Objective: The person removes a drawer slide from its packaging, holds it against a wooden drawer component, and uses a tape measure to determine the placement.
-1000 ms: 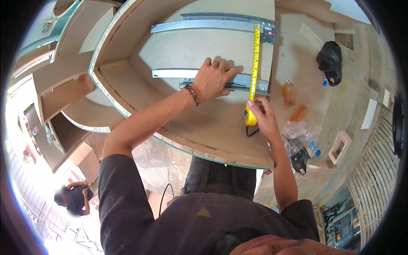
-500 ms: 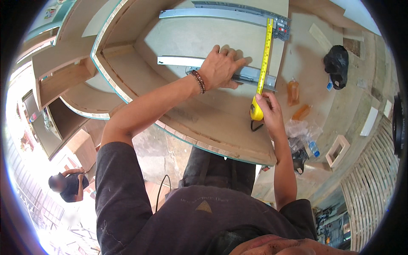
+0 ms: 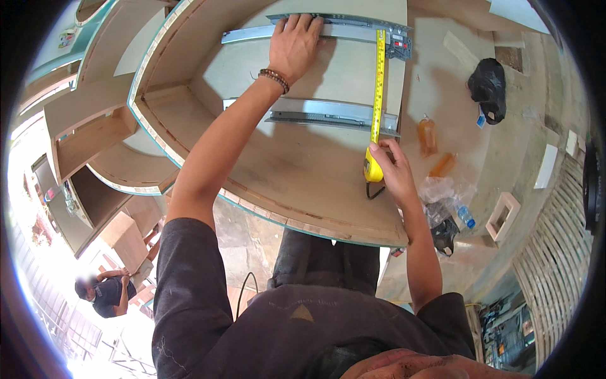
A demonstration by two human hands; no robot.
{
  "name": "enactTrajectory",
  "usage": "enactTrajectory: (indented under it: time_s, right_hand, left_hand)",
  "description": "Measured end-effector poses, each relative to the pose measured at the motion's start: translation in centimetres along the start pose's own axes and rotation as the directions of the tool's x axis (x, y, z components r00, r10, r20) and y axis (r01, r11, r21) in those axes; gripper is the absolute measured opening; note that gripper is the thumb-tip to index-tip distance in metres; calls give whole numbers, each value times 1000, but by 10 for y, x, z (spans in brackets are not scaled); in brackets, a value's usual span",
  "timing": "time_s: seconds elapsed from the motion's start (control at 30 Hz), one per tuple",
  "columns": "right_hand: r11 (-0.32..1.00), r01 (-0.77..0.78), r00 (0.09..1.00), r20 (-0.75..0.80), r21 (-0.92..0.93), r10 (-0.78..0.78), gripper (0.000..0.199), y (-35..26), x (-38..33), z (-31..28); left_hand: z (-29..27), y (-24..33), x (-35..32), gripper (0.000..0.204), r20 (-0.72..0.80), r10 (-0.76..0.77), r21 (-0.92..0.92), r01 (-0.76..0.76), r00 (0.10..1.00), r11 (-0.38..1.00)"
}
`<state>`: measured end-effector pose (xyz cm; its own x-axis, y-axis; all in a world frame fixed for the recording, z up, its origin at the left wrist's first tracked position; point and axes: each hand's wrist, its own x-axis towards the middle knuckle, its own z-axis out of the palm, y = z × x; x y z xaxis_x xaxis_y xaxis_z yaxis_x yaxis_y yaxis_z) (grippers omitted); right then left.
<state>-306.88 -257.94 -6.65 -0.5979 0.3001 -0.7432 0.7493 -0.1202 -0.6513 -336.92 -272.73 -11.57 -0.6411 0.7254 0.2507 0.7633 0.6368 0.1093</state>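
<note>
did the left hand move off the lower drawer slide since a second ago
Yes. The left hand has gone from the near slide up to the far slide, where it now rests.

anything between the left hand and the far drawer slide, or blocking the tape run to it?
Nothing visible. The left hand rests directly on the far drawer slide. The right hand holds the yellow tape measure; its blade runs straight over the near drawer slide to the far one.

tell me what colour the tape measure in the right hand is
Yellow, case and blade alike: the tape measure in the right hand, seen in the head view.
</note>
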Motion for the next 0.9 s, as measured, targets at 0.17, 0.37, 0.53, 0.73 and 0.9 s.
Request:
enactTrajectory:
  time_s: [0.17, 0.37, 0.53, 0.73, 0.9]
  right_hand:
    - [998, -13, 1000, -6, 64, 13, 49, -4, -3, 2]
    - [1000, -29, 1000, 0, 2, 29, 46, -4, -5, 3]
    - [1000, 0, 1000, 16, 5, 0, 48, 7, -7, 1]
    - [1000, -29, 999, 31, -4, 29, 50, 2, -14, -1]
    - [998, -56, 998, 36, -5, 56, 51, -2, -17, 0]
  left_hand:
    - [9, 0, 3, 30, -39, 41, 122, -36, 998, 992]
    - [5, -4, -1, 25, 24, 41, 69, -43, 999, 997]
    - [0, -2, -3, 22, 17, 47, 45, -48, 999, 998]
    - [-3, 2, -10, 23, 82, 27, 28, -29, 996, 999]
    - [-2, 4, -15, 24, 17, 35, 23, -35, 999, 999]
